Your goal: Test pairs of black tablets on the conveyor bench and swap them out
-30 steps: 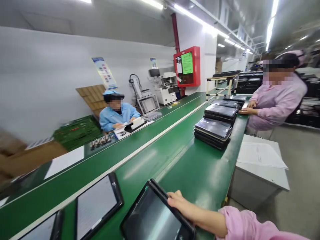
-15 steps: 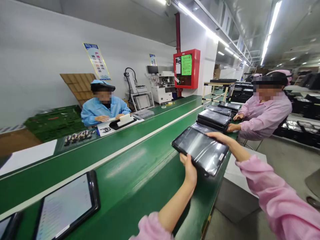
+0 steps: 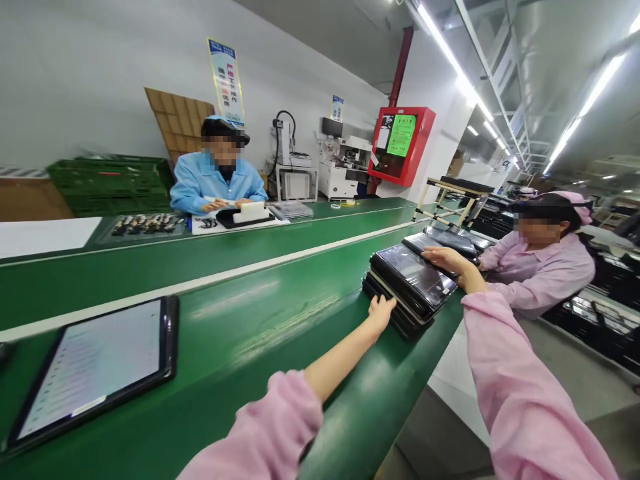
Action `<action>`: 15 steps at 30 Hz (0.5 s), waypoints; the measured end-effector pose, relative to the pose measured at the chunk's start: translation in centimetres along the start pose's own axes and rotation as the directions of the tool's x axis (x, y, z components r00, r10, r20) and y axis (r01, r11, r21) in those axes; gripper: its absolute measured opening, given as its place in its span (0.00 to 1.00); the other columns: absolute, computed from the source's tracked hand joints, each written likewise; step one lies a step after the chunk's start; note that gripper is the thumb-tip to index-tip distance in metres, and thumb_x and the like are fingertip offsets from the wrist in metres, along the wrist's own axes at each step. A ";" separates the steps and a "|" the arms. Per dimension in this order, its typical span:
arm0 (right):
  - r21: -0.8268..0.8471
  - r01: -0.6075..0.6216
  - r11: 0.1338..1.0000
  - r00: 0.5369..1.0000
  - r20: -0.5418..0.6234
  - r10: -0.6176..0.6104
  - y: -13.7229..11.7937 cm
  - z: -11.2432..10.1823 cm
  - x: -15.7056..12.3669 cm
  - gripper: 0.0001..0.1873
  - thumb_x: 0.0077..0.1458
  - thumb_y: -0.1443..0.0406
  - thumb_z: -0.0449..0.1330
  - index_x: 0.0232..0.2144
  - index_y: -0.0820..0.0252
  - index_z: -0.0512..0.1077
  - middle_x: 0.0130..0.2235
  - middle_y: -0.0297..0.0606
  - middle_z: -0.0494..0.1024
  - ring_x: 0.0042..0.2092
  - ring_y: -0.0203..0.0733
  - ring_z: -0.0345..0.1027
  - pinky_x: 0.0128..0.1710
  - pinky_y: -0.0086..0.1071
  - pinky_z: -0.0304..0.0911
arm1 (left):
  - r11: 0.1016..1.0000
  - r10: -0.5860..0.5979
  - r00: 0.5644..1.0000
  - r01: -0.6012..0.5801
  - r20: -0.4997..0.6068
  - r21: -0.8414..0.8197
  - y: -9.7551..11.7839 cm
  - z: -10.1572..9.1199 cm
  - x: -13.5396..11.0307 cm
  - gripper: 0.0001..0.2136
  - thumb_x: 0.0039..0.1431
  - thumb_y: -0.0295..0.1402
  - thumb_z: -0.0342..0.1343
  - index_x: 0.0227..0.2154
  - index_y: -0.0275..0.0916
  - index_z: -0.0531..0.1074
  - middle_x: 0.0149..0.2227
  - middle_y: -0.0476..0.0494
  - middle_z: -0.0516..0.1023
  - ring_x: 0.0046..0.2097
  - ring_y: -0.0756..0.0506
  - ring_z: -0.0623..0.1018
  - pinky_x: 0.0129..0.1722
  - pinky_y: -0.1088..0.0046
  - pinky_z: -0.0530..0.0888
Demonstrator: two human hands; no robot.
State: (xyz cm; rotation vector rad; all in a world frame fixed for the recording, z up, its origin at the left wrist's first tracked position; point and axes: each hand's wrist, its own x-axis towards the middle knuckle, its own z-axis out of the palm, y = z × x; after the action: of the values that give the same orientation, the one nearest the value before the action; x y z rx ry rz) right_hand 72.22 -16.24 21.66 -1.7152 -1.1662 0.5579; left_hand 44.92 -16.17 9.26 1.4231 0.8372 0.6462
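Note:
A stack of dark tablets stands on the green conveyor table near its right edge. The top tablet lies flat on that stack, its screen under a glossy film. My left hand reaches out with fingers stretched against the stack's near side. My right hand lies over the far edge of the top tablet, fingers curled on it. Both my sleeves are pink.
A tablet with a lit screen lies on the belt at the near left. Further stacks of tablets sit beyond, by a co-worker in pink. A person in blue sits across the belt. A white box stands below the table's right edge.
The tablet that both my hands held in the air has come down onto the stack. My view has turned right and nearer to the stack.

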 end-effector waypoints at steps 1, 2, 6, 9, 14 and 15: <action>0.015 0.012 1.000 1.000 -0.025 -0.011 0.0 -0.2 -0.1 0.15 0.47 0.64 0.63 0.40 0.62 0.78 0.43 0.49 0.81 0.49 0.53 0.73 0.53 0.46 0.66 | 0.998 -0.023 1.000 0.024 -0.011 0.054 -1.8 -1.2 -1.8 0.32 0.57 0.40 0.51 0.63 0.30 0.60 0.70 0.24 0.46 0.71 0.27 0.44 0.68 0.48 0.43; 0.027 0.039 0.999 0.997 -0.061 -0.038 -0.2 -0.2 -0.3 0.18 0.48 0.64 0.61 0.43 0.61 0.77 0.45 0.48 0.80 0.52 0.53 0.72 0.55 0.47 0.64 | 0.994 -0.038 0.999 0.042 -0.038 0.099 -3.7 -2.7 -3.8 0.31 0.55 0.38 0.53 0.61 0.29 0.62 0.69 0.22 0.47 0.71 0.26 0.45 0.67 0.47 0.42; 0.048 0.355 0.934 0.919 -0.201 -0.339 -1.1 4.8 -2.8 0.22 0.51 0.61 0.56 0.49 0.57 0.75 0.46 0.42 0.79 0.52 0.51 0.70 0.57 0.46 0.61 | 0.893 0.222 0.918 -0.056 -0.328 0.447 -10.8 -11.5 -11.4 0.25 0.57 0.35 0.50 0.58 0.36 0.65 0.68 0.28 0.52 0.69 0.30 0.51 0.66 0.43 0.46; 0.127 0.459 0.879 0.885 -0.156 -0.440 -2.0 16.2 -5.6 0.24 0.53 0.61 0.52 0.51 0.58 0.74 0.44 0.41 0.79 0.49 0.49 0.71 0.53 0.44 0.64 | 0.792 0.447 0.711 -0.033 -0.542 0.610 -12.6 -19.6 -15.4 0.22 0.58 0.36 0.51 0.56 0.37 0.66 0.65 0.28 0.55 0.67 0.30 0.54 0.64 0.42 0.49; 0.134 0.142 0.981 0.971 0.172 -0.164 -3.3 39.6 -12.9 0.24 0.59 0.62 0.45 0.52 0.63 0.71 0.45 0.48 0.78 0.49 0.51 0.71 0.49 0.43 0.66 | 0.997 0.074 0.150 -0.039 -0.986 0.069 -11.5 -30.1 -20.3 0.27 0.49 0.27 0.59 0.55 0.34 0.63 0.66 0.29 0.51 0.69 0.34 0.48 0.68 0.51 0.45; 0.124 0.122 0.985 0.964 0.223 -0.148 -3.5 43.2 -14.4 0.23 0.60 0.62 0.47 0.51 0.63 0.71 0.46 0.49 0.77 0.51 0.52 0.69 0.53 0.44 0.64 | 0.996 0.003 0.079 -0.087 -0.997 -0.004 -11.5 -31.4 -21.0 0.27 0.50 0.25 0.57 0.55 0.35 0.62 0.65 0.30 0.51 0.69 0.36 0.50 0.68 0.53 0.47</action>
State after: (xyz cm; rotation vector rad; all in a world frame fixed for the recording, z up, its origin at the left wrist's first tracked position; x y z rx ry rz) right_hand 30.82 -9.26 3.79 -1.4932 -1.3799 0.7385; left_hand 6.24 -15.80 1.50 0.7075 1.8446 1.8179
